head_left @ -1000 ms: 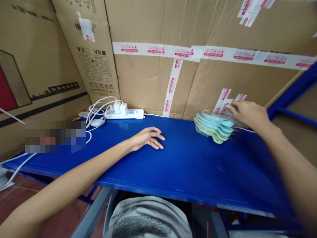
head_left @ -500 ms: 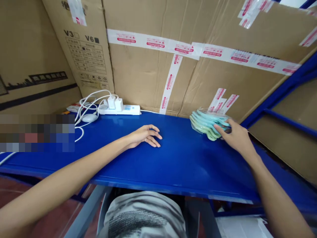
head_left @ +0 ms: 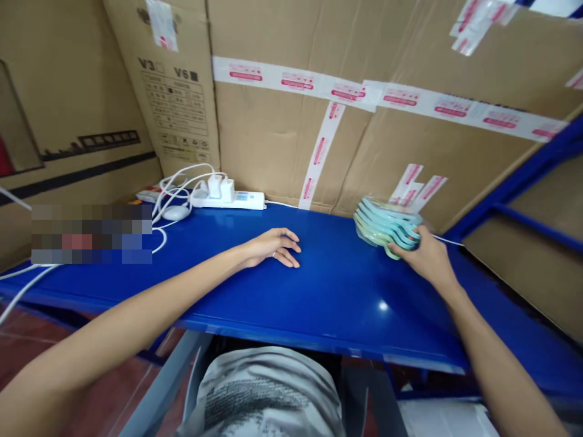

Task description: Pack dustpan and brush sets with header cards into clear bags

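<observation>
At the right back of the blue table [head_left: 319, 291], my right hand [head_left: 430, 258] is closed on the near right end of a stack of pale blue and green wavy-edged pieces [head_left: 382, 221]. What kind of pieces they are I cannot make out; shiny clear wrap seems to lie around them. My thumb is at the front, and the other fingers go round the right end, partly hidden. My left hand [head_left: 273, 247], with a ring on one finger, is over the middle of the table. Its fingers are loosely bent and apart, holding nothing.
A white power strip [head_left: 241, 201] with plugged-in adapters and tangled white cables [head_left: 175, 191] lies at the back left. Cardboard panels [head_left: 268, 145] with printed tape stand along the back. A blue metal frame [head_left: 514, 221] rises at right. A blurred-out patch covers the far left.
My right hand has shifted slightly left and its thumb has come down to the stack's lower front edge. The whole view has swung a little. My left hand keeps its pose.
</observation>
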A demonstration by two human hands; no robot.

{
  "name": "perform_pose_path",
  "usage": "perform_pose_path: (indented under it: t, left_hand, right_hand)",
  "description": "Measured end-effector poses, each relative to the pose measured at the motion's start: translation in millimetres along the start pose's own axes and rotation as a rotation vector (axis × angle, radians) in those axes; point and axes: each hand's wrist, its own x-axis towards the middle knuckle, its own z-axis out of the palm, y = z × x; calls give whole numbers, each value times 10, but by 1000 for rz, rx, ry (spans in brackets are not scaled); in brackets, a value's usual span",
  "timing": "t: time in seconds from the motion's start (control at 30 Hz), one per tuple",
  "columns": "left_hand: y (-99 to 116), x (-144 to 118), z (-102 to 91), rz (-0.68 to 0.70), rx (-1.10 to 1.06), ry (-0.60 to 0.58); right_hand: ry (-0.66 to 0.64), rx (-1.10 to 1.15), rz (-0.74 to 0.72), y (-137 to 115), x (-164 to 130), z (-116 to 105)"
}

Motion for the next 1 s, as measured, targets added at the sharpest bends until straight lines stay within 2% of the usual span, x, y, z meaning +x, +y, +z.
perform_pose_path:
  t: [0.13, 0.33, 0.53, 0.83, 1.0]
  left_hand:
    - [16, -11, 13, -13, 10, -3]
    - [26, -15, 31, -17, 27, 7]
    - [34, 3, 37, -24, 35, -12]
    - [52, 2, 25, -21, 42, -16]
    - [45, 12, -5, -17, 49, -26]
  right_hand:
    - [-51, -19, 26, -36, -61, 1]
    - [186, 110, 72, -36, -137, 23]
    - [25, 176, 101, -57, -174, 161]
    - [21, 189, 140, -140, -167, 130]
    - [23, 193, 128, -248, -205, 182]
